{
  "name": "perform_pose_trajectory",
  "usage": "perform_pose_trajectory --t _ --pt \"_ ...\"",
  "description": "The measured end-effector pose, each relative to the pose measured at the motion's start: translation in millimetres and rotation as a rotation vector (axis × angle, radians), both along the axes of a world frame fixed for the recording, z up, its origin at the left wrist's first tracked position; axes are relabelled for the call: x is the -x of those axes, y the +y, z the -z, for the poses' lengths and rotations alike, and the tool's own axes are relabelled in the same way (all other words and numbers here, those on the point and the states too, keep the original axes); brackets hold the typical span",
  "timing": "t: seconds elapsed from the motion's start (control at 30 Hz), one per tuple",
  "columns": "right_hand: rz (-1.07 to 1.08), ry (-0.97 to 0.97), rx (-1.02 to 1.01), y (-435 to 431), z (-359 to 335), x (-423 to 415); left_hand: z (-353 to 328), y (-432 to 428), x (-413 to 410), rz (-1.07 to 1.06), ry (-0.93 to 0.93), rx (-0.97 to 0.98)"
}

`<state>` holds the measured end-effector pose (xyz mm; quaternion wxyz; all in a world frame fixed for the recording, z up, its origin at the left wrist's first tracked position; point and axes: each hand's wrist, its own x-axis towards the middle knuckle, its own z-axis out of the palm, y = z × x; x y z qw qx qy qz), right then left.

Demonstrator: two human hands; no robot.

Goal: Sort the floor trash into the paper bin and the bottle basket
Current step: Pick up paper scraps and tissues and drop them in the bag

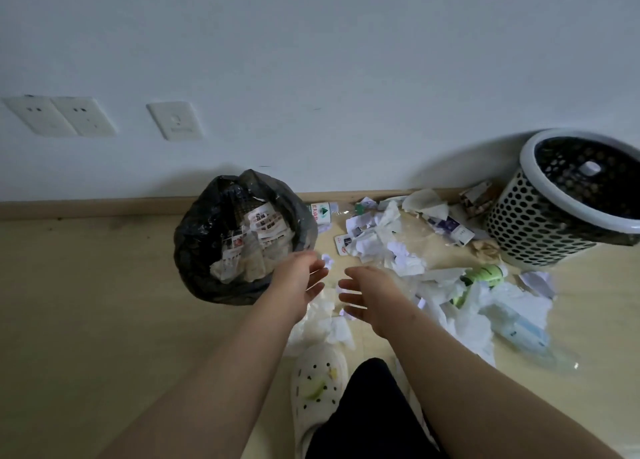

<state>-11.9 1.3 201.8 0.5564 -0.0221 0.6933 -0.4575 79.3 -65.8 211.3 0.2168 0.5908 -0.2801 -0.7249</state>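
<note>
My left hand (300, 280) and right hand (367, 294) hang over the floor, palms facing, fingers spread, holding nothing. Under them lies crumpled tissue (323, 320), just ahead of my white clog (317, 386). The black-lined paper bin (239, 237) stands left, already holding paper. The perforated basket (568, 195) stands right against the wall; a green bottle (479, 278) lies, I think half buried, among paper scraps (388, 247).

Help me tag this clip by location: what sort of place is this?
Probably a room in a home or dormitory, seen at floor level: a plain white wall with wall sockets, a wooden baseboard above light wood flooring, and a perforated plastic basket beside a bin lined with a black bag.
</note>
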Motion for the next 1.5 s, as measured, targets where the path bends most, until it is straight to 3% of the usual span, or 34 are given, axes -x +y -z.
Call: perform_pose_trajectory --t 0.27,0.47,0.63,0.8,0.97,1.1,1.2,1.3,1.43,1.5 --pt "0.095 0.126 -0.229 71.5 53.8 70.6 51.7 50.9 63.5 0.227 -0.067 -0.044" --pt "-0.085 0.262 -0.312 88.7 115.5 112.5 126.2 70.4 92.9 0.412 -0.246 -0.021" --pt "-0.378 0.406 -0.308 98.5 160.8 110.1 181.1 78.6 99.3 0.584 -0.385 0.069" --pt "-0.608 0.507 -0.37 115.1 204.2 103.2 224.2 89.6 96.2 0.931 -0.526 0.229" --pt "-0.65 0.575 -0.319 108.1 230.7 94.9 239.5 94.2 87.7 1.118 -0.564 0.379" --pt "-1.053 0.512 -0.187 135.0 239.6 71.7 242.3 94.9 78.6 1.159 -0.501 0.39" --pt "-1.194 0.608 -0.179 156.3 244.3 67.9 242.5 96.4 72.4 1.175 -0.486 0.406" --pt "-1.339 0.759 -0.079 166.5 246.4 66.8 241.4 95.4 71.1 1.083 -0.44 0.371" --pt "-1.659 0.804 0.15 168.0 247.4 62.4 240.2 92.7 72.9 0.928 -0.354 0.293" --pt "-1.724 0.849 0.133 167.3 248.7 57.8 239.7 92.5 73.6 0.904 -0.335 0.281"
